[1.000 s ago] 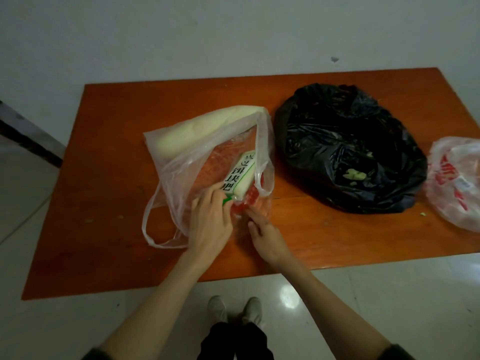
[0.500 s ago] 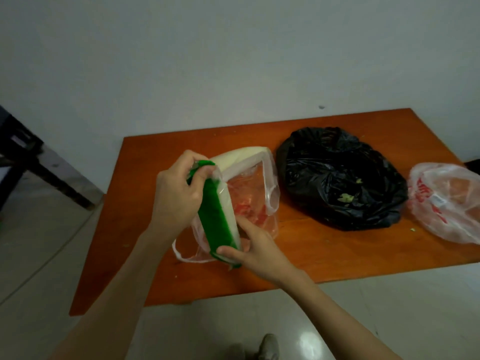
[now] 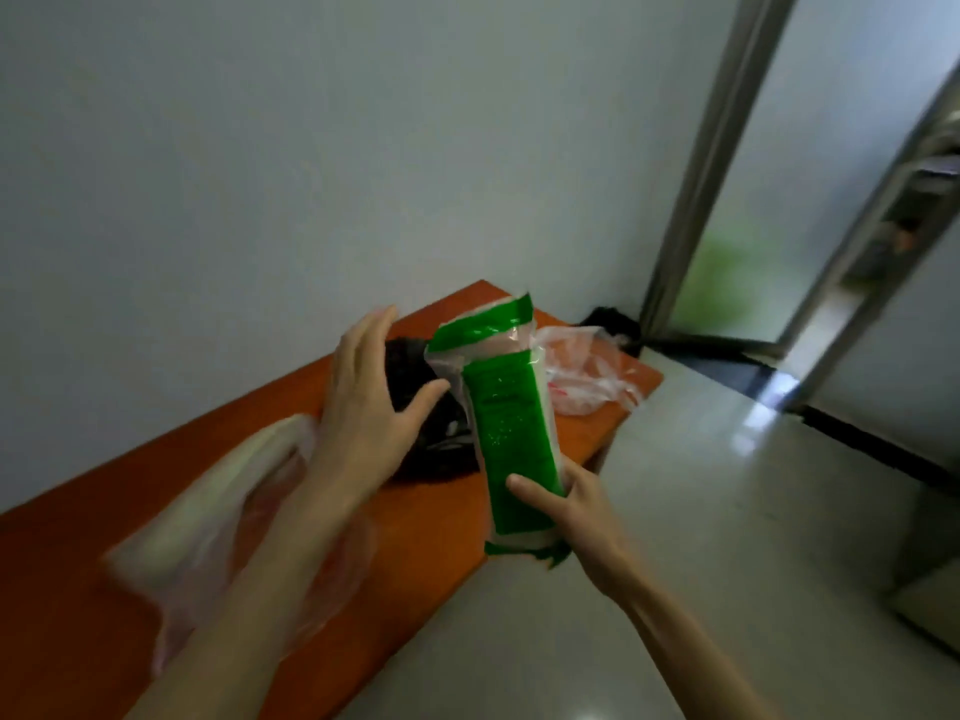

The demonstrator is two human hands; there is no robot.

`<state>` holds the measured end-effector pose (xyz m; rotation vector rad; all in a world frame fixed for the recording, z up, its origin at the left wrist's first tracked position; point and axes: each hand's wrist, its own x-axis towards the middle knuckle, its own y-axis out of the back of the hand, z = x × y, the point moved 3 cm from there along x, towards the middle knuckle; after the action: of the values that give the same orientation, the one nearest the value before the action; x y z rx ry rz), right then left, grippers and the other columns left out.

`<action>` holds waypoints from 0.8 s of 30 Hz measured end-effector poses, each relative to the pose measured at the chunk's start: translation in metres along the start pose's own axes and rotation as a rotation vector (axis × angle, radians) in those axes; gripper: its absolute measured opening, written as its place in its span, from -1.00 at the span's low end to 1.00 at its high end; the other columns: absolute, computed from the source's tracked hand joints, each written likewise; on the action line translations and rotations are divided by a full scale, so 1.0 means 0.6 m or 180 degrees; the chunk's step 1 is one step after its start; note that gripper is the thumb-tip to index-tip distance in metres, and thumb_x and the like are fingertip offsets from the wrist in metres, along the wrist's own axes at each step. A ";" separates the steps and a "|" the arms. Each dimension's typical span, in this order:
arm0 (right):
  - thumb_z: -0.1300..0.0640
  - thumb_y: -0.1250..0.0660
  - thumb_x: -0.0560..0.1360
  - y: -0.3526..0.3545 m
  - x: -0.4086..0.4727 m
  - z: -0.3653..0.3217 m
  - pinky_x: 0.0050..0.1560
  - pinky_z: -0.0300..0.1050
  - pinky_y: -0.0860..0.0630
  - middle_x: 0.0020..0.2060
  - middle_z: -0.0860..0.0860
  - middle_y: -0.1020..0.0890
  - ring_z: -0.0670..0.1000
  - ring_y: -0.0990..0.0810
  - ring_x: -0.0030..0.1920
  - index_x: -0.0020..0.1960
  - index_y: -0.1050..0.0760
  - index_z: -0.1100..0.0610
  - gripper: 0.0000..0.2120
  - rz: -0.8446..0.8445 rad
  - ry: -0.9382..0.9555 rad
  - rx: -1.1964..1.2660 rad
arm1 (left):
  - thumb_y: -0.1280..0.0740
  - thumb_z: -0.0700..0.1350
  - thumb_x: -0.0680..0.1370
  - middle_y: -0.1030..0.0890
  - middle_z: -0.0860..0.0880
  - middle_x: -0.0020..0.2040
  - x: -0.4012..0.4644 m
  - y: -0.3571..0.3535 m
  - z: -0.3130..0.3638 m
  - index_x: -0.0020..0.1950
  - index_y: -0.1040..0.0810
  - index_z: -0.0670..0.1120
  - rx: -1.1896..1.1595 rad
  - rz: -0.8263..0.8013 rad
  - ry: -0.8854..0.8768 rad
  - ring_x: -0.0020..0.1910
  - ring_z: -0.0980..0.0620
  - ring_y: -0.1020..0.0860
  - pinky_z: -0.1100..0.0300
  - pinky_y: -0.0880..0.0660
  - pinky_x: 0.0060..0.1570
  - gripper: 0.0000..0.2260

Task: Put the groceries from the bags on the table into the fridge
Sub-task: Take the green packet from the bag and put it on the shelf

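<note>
The right hand grips the green packet by its near end, long axis upright, above the desk edge. The left hand, fingers spread and empty, hovers just left of it.

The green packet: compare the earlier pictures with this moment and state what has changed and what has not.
The green packet has come out of the clear bag and is lifted off the table. The left hand has let go and is open; the right hand alone grips its lower end. The bags stay on the table.
</note>
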<state>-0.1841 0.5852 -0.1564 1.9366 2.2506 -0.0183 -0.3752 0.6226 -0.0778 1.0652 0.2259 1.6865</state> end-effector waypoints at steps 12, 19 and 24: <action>-0.06 -0.45 0.37 0.485 -0.250 -0.024 -0.10 -0.28 -0.50 -0.06 -0.05 -0.63 -0.14 -0.56 -0.13 0.18 -0.53 0.06 -0.58 0.1510 0.0218 -0.2729 | -0.31 0.05 0.50 -0.46 0.08 0.25 -0.057 -0.398 0.451 0.30 -0.35 0.15 0.1417 -0.2210 -0.2596 0.36 0.02 -0.27 -0.21 0.13 0.30 -0.62; 0.12 -0.47 0.37 0.805 -0.460 -0.023 0.03 -0.40 -0.50 0.13 -0.05 -0.53 -0.16 -0.52 0.11 0.32 -0.37 0.05 -0.44 0.2958 0.0702 -0.0847 | -0.46 0.12 0.31 -0.64 0.02 -0.04 -0.149 -0.592 0.719 0.09 -0.53 0.03 -0.1213 -0.3132 -0.1229 -0.02 0.01 -0.58 -0.02 -0.49 0.08 -0.60; 0.06 -0.42 0.41 0.940 -0.546 0.018 0.10 -0.20 -0.52 0.07 -0.05 -0.57 -0.15 -0.54 0.08 0.30 -0.35 0.04 -0.50 0.3315 0.0459 -0.0323 | -0.43 -0.16 0.44 -0.65 0.03 -0.08 -0.200 -0.684 0.928 0.06 -0.54 -0.05 -0.2497 -0.3926 -0.0653 -0.10 0.09 -0.64 0.33 -0.54 -0.21 -0.78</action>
<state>0.4172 0.3505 -0.0637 2.8286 1.0176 0.3601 0.3148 0.4943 -0.0707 0.3075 0.0369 0.4337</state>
